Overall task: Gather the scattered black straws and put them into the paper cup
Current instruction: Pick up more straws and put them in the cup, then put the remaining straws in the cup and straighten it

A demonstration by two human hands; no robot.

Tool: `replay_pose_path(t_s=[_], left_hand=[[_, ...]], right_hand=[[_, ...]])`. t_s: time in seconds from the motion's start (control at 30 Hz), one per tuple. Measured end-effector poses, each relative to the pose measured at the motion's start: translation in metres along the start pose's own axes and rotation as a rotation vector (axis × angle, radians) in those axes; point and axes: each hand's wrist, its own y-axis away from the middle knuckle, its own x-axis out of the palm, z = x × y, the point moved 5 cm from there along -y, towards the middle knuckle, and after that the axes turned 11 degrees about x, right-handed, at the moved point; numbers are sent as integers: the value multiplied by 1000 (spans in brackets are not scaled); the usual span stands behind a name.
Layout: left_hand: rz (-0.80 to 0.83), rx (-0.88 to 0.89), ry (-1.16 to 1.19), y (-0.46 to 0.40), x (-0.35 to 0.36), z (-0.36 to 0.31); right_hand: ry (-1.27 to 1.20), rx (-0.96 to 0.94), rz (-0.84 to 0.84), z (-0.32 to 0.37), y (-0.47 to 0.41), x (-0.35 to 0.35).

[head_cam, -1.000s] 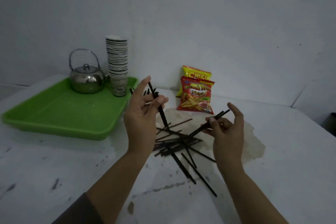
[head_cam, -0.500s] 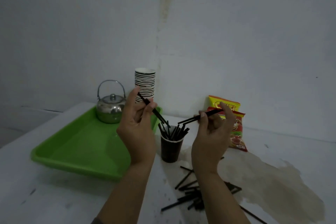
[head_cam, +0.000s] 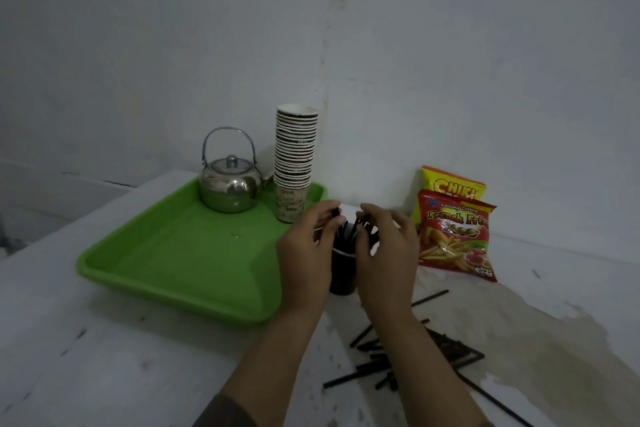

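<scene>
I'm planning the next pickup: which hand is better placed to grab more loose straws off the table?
The right hand, probably. The loose straws lie on the table directly below its wrist, on the right of the cup. The left hand sits on the tray side, farther from them.

Your one head-worn wide-angle view, looking forward and down across the white stained table (head_cam: 104, 357), facing the grey wall corner (head_cam: 332, 45) behind its far edge, close over your own forearms, no second view to overlap

White table (head_cam: 104, 357) bears a green tray (head_cam: 166, 263), dark cup (head_cam: 343, 274), snack bags (head_cam: 457, 236), loose straws (head_cam: 408, 354), perhaps a stain (head_cam: 540, 340).
</scene>
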Motion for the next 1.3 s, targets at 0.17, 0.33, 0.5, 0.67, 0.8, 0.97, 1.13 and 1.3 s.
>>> replay_pose_path(t_s=[0.17,0.33,0.5,0.67,0.8,0.97,1.13,1.3], left_hand=[[73,75,-105,1,1,2],[49,112,-150,-6,-3,-11],[43,124,-141,-15,-6,-23],[56,143,-175,-14,-6,-35],[76,293,-233,3,2,-67],[514,459,-239,73,20,-84],[970,433,-224,107,42,-77],[1059,450,-272,112,46,-73]], right_hand=[[53,-65,96,0,5,5],[-29,-44,130,6,-2,-7],[-73,3,86,-4,-9,-50],[8,31,61,-42,1,-97],[133,69,146,-76,25,-126],[187,143,275,-95,44,-155],[330,93,511,-89,52,-145],[409,32,629,-87,60,-138]])
